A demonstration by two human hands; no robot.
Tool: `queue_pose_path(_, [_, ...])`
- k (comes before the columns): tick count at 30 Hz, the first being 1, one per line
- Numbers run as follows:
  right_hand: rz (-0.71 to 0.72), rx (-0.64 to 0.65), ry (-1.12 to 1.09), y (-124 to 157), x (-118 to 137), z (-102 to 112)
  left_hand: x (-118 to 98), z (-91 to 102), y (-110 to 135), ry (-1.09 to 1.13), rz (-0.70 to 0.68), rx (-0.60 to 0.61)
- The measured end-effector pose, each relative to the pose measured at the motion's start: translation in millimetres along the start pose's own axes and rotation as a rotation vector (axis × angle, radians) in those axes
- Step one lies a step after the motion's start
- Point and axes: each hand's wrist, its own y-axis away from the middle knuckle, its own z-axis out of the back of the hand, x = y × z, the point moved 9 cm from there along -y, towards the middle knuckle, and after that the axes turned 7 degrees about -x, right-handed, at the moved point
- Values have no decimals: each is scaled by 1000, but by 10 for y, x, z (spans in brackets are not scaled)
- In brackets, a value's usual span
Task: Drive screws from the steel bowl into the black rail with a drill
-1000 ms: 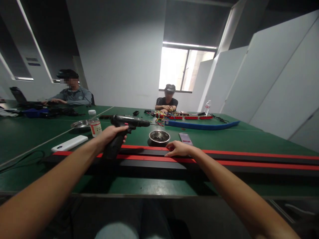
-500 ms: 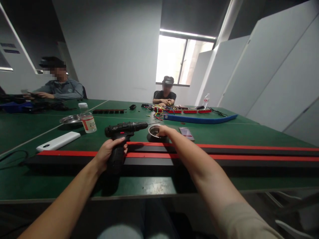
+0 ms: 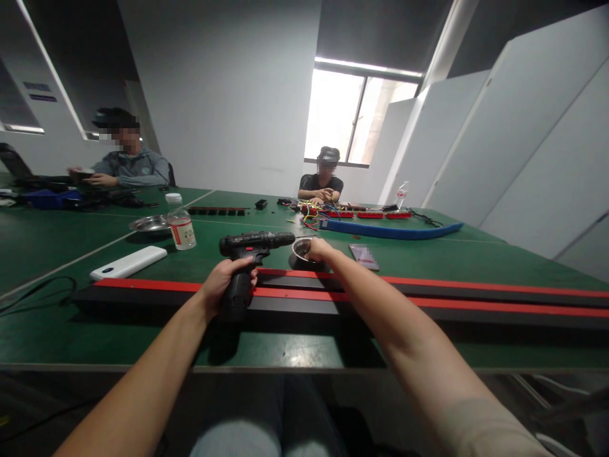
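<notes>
My left hand (image 3: 223, 282) is wrapped round the grip of a black power screwdriver (image 3: 252, 244) that stands upright over a long black bar with red strips (image 3: 476, 298) on the green table. Its bit points right toward a small metal bowl (image 3: 301, 251). My right hand (image 3: 318, 249) reaches across the bar into that bowl, with fingertips bent down inside it. What they touch is hidden.
A phone (image 3: 364, 257) lies right of the bowl. A white power bank (image 3: 128, 262), a small bottle (image 3: 181, 223) and a metal dish (image 3: 150, 223) sit to the left. Two people work across the table, near a blue strip (image 3: 394, 230) and coloured wires.
My right hand left the bar and reached forward into the metal bowl. The left hand lowered the screwdriver a little and keeps hold of it.
</notes>
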Motion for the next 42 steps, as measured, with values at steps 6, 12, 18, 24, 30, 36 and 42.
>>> queue_pose_path(6, [-2,48,83,70,-8,36,68,26,-40,17,92,13])
queue_pose_path(12, [36,-57,-162,250,41,253,89,53,-64,36,113,-2])
queue_pose_path(18, [-36,-173,-721,449,-86,385,89,93,-98,6,67,3])
queue_pose_path(24, [-57,-158,-949,449,-160,391,27,79,-107,19,-7,7])
queue_pose_path(30, [-59,-94,-1008,440,-140,320,67,97,-75,7,74,-69])
queue_pose_path(36, [-30,-53,-991,417,-106,292,79,142,-144,-23,56,-49])
queue_pose_path(42, [19,22,-1082,401,-65,244,77,137,-152,-41,40,-25])
